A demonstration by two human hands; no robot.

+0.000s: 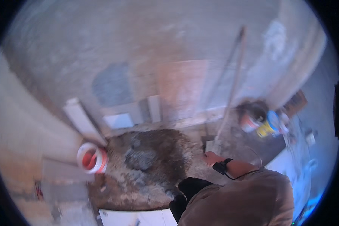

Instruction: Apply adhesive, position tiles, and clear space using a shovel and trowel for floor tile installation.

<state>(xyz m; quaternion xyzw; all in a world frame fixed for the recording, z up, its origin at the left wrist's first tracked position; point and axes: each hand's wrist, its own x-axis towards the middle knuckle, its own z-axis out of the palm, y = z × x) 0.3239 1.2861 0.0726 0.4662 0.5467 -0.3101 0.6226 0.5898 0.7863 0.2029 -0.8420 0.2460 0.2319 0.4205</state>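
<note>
Standing aslant near the far edge of the floor, the long-handled tool had its foot just beyond the right hand, whose opening and grip could not be told; a floor strip separated hand from mortar, leftward.

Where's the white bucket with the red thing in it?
The white bucket is on the left of the head view, by the lower end of the leaning pale board, left of the grey mound.
</note>
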